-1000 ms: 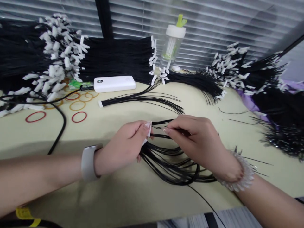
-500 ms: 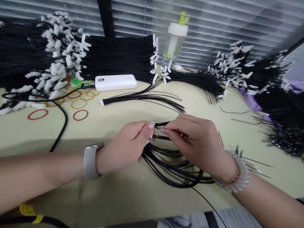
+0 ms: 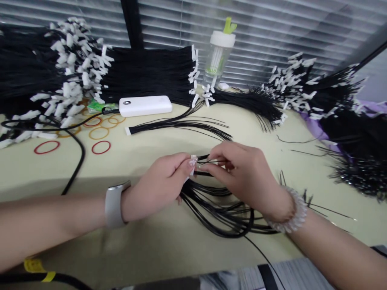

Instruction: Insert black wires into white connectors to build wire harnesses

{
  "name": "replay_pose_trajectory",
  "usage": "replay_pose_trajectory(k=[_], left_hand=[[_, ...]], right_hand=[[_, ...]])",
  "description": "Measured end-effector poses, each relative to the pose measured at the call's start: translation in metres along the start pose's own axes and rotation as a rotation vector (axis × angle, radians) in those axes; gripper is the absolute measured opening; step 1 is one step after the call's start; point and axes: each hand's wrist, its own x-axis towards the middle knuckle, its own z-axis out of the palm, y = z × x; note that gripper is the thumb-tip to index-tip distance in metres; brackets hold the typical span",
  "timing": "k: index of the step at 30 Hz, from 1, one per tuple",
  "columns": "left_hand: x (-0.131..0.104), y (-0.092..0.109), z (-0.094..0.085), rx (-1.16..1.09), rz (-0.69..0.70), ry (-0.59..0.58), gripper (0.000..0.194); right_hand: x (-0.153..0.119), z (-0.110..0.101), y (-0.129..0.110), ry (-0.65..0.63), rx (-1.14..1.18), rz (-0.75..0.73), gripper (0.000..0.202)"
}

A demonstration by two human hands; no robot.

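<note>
My left hand (image 3: 166, 177) is closed on a white connector (image 3: 191, 172), its thumb pressed on top near the upper end. From the connector, looped black wires (image 3: 220, 215) spread right and curve below my right hand (image 3: 242, 173). The fingers of that hand pinch a thin black wire just right of the connector; its tip is too small to make out. Behind both hands lies another wire bundle (image 3: 181, 124) with a white connector at its left end.
A white power bank (image 3: 145, 106) with a black cable, rubber bands (image 3: 101, 147) and a bottle (image 3: 218, 58) stand or lie behind. Wire stacks with white connectors (image 3: 148, 74) line the back; more wire bundles (image 3: 356, 137) are at right.
My right hand's fingers have opened slightly around the thin wire, which shows more clearly between them. The hand has shifted a little left. My left hand keeps its hold on the connector.
</note>
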Motion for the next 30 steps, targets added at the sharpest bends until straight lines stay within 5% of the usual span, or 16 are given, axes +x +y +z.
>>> replay_pose_trajectory(k=[4, 11, 16, 21, 27, 30], left_hand=[[0.002, 0.000, 0.001, 0.075, 0.011, 0.003, 0.032], [0.005, 0.002, -0.001, 0.126, -0.021, -0.068, 0.031], [0.009, 0.004, -0.004, -0.013, -0.147, -0.114, 0.033], [0.015, 0.001, -0.007, -0.130, -0.240, -0.140, 0.034], [0.016, -0.002, -0.007, -0.223, -0.247, -0.057, 0.031], [0.014, -0.004, -0.005, -0.242, -0.206, 0.020, 0.032]], right_hand=[[0.004, -0.021, 0.012, -0.059, -0.083, 0.051, 0.036], [0.001, -0.034, 0.021, -0.237, -0.083, 0.030, 0.017], [-0.003, -0.027, 0.015, -0.215, -0.199, 0.014, 0.021], [-0.005, -0.045, 0.007, -0.151, -0.072, 0.006, 0.033], [-0.010, -0.047, 0.003, -0.594, 0.075, 0.133, 0.037], [-0.011, -0.038, 0.003, -0.622, 0.116, 0.130, 0.034]])
